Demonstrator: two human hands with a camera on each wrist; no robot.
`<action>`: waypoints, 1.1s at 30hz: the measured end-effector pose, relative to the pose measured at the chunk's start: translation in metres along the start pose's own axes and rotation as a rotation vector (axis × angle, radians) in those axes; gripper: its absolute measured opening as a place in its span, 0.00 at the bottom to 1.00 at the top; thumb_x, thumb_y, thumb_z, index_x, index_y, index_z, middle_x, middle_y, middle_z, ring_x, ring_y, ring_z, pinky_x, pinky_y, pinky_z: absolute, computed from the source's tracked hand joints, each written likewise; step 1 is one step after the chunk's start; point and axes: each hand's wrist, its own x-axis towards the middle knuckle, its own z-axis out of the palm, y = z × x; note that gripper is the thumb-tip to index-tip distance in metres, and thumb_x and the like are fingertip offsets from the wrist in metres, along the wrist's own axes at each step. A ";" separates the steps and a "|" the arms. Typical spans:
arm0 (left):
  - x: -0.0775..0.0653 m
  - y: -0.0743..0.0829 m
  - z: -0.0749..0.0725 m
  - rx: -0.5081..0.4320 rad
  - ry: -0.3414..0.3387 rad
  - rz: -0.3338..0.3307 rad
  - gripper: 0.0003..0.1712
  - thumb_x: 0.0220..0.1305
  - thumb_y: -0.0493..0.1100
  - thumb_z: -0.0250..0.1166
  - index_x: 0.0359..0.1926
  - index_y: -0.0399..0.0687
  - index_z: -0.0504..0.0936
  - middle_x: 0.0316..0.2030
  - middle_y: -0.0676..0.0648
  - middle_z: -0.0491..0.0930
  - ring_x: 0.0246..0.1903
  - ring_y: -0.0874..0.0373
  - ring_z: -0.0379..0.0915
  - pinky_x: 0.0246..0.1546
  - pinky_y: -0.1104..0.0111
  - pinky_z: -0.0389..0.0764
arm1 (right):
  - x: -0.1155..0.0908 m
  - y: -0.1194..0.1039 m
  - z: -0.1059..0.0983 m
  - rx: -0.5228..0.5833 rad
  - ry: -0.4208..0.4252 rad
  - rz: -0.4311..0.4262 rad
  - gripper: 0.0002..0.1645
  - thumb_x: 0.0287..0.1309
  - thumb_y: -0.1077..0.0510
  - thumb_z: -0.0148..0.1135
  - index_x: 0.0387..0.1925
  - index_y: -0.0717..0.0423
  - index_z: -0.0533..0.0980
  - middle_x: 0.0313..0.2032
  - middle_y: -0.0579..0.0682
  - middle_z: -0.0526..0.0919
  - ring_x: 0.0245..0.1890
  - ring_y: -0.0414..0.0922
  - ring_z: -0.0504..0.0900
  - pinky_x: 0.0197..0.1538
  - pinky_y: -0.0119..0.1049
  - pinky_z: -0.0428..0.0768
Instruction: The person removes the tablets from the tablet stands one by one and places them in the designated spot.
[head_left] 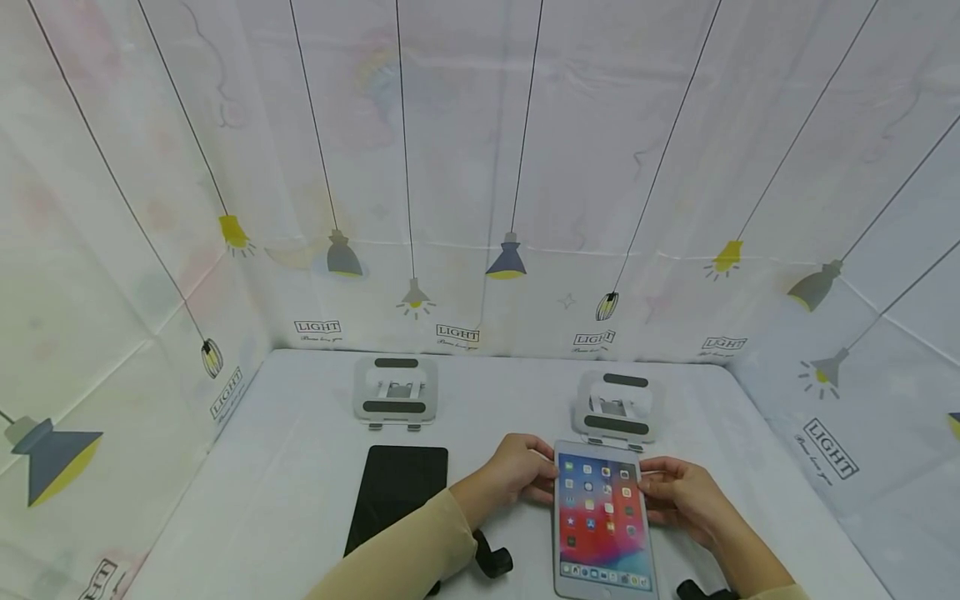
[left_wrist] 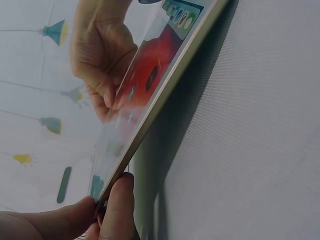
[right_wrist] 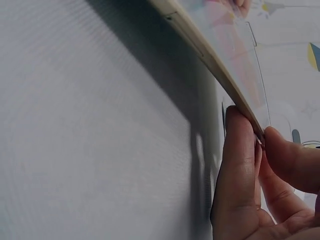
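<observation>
A white-framed tablet (head_left: 604, 517) with its screen lit and app icons showing is held between both hands. My left hand (head_left: 519, 468) pinches its left edge near the top, thumb on the screen side and fingers beneath, as the left wrist view shows. On the opposite edge my right hand (head_left: 678, 498) pinches the same way. In both wrist views the tablet's thin edge (left_wrist: 150, 112) is tilted, its upper end raised off the white surface with a shadow under it. Just beyond the tablet's top lies a grey-white folding stand (head_left: 615, 407) with dark pads.
A second stand (head_left: 395, 390) lies at the back left. Before it is a dark-screened tablet (head_left: 401, 492), partly covered by my left sleeve (head_left: 408, 550). White cloth printed with lamps (head_left: 506, 258) walls in the white table (head_left: 262, 467) at the back and sides.
</observation>
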 end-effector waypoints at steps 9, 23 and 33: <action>-0.005 0.003 -0.001 0.023 0.001 -0.010 0.08 0.66 0.29 0.70 0.44 0.40 0.86 0.33 0.42 0.90 0.28 0.56 0.85 0.31 0.59 0.94 | -0.002 -0.002 0.000 -0.030 -0.004 0.009 0.25 0.71 0.64 0.67 0.66 0.65 0.75 0.41 0.50 0.91 0.38 0.48 0.91 0.41 0.44 0.94; -0.005 0.004 -0.005 0.037 -0.002 -0.057 0.06 0.68 0.29 0.68 0.43 0.38 0.89 0.32 0.40 0.92 0.26 0.58 0.88 0.32 0.59 0.94 | -0.005 -0.002 -0.005 -0.015 -0.043 0.025 0.27 0.74 0.64 0.64 0.69 0.71 0.73 0.43 0.52 0.93 0.40 0.48 0.93 0.44 0.45 0.94; -0.002 0.002 -0.009 0.030 0.004 -0.075 0.09 0.71 0.30 0.64 0.48 0.37 0.88 0.36 0.39 0.92 0.26 0.56 0.88 0.33 0.60 0.94 | -0.003 -0.002 -0.005 -0.015 -0.010 0.063 0.25 0.73 0.66 0.62 0.67 0.72 0.74 0.42 0.53 0.93 0.37 0.47 0.92 0.44 0.44 0.94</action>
